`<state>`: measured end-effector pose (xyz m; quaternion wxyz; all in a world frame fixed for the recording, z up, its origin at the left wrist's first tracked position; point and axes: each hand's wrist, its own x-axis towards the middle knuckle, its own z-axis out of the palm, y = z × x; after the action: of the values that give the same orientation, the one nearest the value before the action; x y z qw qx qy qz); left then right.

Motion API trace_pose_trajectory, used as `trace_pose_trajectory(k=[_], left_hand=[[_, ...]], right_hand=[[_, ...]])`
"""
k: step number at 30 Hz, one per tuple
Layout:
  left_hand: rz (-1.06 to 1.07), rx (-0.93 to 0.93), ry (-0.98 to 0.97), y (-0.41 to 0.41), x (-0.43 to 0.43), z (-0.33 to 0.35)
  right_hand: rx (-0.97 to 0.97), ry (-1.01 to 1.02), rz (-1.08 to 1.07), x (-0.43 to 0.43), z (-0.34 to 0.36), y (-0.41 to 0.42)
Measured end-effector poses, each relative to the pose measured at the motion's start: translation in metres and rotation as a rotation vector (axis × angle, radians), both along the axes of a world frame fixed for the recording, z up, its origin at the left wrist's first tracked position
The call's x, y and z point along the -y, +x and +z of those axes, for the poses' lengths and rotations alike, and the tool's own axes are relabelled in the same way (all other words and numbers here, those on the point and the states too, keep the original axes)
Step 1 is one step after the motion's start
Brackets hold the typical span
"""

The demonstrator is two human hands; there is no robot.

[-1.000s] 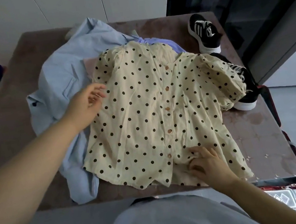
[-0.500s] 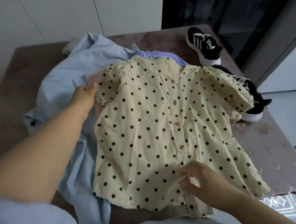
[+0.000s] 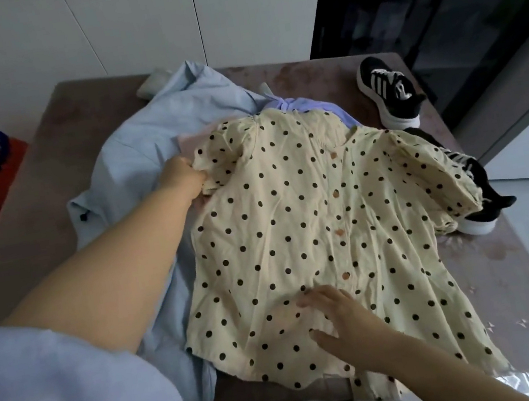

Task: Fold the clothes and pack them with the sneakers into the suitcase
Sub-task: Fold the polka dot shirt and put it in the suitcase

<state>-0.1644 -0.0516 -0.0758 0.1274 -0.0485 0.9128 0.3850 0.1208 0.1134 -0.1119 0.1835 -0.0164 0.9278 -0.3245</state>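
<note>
The cream polka-dot blouse (image 3: pixel 325 242) lay buttons-up, spread out on the brown table (image 3: pixel 56 184). Your left hand (image 3: pixel 183 178) was at the blouse's far-left corner, fingers curled in, pinching the gathered edge of the sleeve on that side. Your right hand (image 3: pixel 340 316) lay flat on the blouse's near part, just left of its button line, fingers straight and spread, pressing the cloth. A light-blue shirt (image 3: pixel 143 143) lay crumpled to the left of the blouse and partly under it. A lilac garment (image 3: pixel 317 107) showed at the blouse's collar, and a strip of pink cloth (image 3: pixel 191 139) showed just beyond the pinched sleeve. The far sneaker (image 3: pixel 390 93) stood beyond the blouse's right shoulder, apart from it. The near sneaker (image 3: pixel 477 197) lay at the blouse's right side, with the right sleeve draped over part of it
</note>
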Motion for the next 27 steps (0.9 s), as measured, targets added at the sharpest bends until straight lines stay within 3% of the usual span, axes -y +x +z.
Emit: trace_pose_trajectory(k=[4,8,11,15,18,22,26,27], left_hand=[[0.03,-0.163,-0.013,0.002,0.022,0.01],[0.112,-0.244,0.109,0.0,0.037,0.024],[0.154,-0.364,0.096,-0.006,0.046,0.05],[0.025,-0.551,-0.143,-0.014,0.049,0.089],[-0.103,-0.581,-0.205,-0.018,0.028,0.121],[-0.276,-0.412,-0.263,0.001,-0.041,0.14],[-0.557,0.206,0.065,0.044,-0.097,0.124],[-0.586,0.198,0.045,0.051,-0.101,0.116]], right_hand=[[-0.107,-0.056,-0.024,-0.006,0.014,-0.03],[-0.13,-0.09,-0.016,-0.007,0.028,-0.059],[-0.12,-0.133,-0.037,-0.01,0.038,-0.07],[-0.08,-0.189,-0.074,-0.02,0.039,-0.067],[-0.052,-0.213,-0.102,-0.028,0.037,-0.062],[-0.053,-0.353,-0.206,-0.032,0.047,-0.066],[-0.034,-0.559,-0.455,-0.037,0.058,-0.078],[-0.018,-0.578,-0.503,-0.04,0.058,-0.079]])
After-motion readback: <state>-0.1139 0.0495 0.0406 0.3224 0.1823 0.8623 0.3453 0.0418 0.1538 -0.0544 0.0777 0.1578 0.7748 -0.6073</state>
